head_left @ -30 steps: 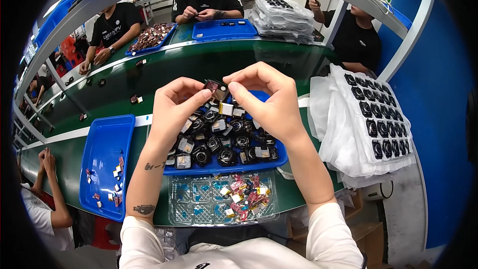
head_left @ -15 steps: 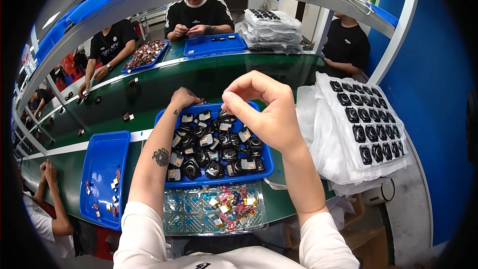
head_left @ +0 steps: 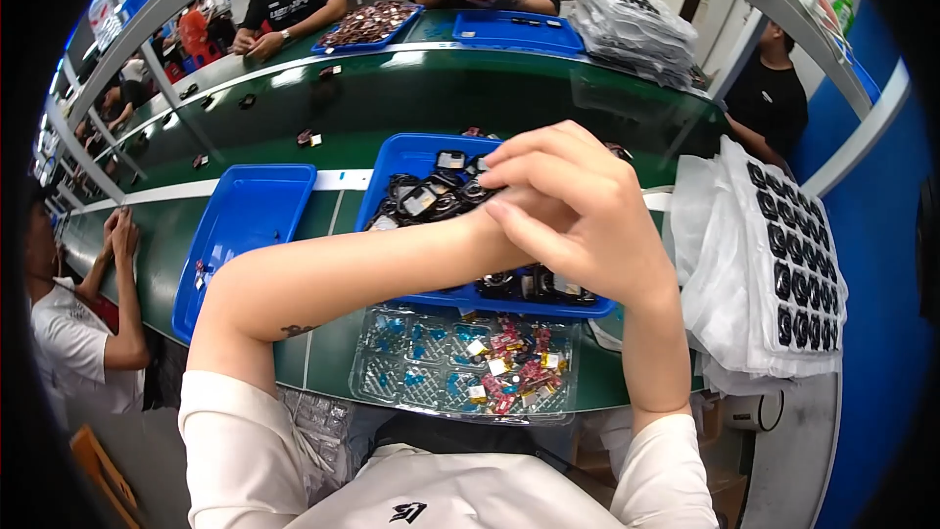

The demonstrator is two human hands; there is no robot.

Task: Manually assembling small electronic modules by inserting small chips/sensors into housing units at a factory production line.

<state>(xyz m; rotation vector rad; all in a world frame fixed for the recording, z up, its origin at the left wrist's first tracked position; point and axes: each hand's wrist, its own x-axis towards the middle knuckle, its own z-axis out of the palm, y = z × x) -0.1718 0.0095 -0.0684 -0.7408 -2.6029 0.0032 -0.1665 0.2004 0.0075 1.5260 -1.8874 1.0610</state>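
My right hand point(head_left: 592, 211) hovers over the blue tray point(head_left: 416, 141) with its fingers curved and apart from the thumb; nothing shows between them. My left forearm crosses the tray from the left. My left hand point(head_left: 532, 204) is mostly covered by the right hand, so its fingers and anything in them are hidden. Under both hands the tray is full of black watch-like cases point(head_left: 421, 200), several with silvery parts on them. In front of the tray lies a clear plastic blister tray point(head_left: 392, 379), holding small red, yellow and white parts point(head_left: 519, 362) and blue bits.
At the left stands another blue tray point(head_left: 257, 206) with a few small parts. A stack of white trays with black cases point(head_left: 798, 245) rises at the right. Beyond runs a green conveyor belt point(head_left: 411, 98) carrying scattered parts. Co-workers sit across it and at the left.
My left hand has come from the tray's far left edge across to beneath my right hand. The view has shifted, and the right hand's fingers are less pinched.
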